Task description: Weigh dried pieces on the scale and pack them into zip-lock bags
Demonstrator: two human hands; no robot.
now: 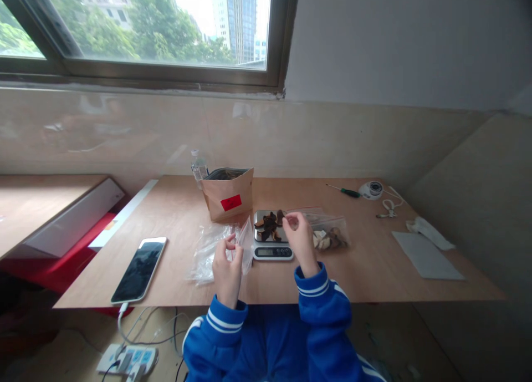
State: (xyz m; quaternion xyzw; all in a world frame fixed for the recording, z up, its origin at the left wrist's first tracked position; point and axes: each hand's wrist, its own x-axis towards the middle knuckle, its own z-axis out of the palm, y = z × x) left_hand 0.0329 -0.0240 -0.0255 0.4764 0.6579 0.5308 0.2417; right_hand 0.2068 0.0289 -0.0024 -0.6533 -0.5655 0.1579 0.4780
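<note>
My left hand [228, 272] pinches the edge of a clear plastic bag [247, 242] just left of the kitchen scale [257, 250]. More clear plastic bags [203, 260] lie flat beside and behind that hand. On the scale's platform rests a small heap of dark brown dried slices [268, 225]. Over the platform's right side, my right hand [300, 239] has thumb and forefinger closed at a dark dried slice [280, 215]. To the right of the scale lies a filled clear bag [332, 238] with pale and brown dried pieces inside.
Behind the bags stands an open kraft paper pouch [226, 202] with a red label, near a plastic bottle [198, 166]. A phone [139, 270] on a cable lies left. A screwdriver [349, 192], white camera [371, 190] and white sheet [428, 255] are at right.
</note>
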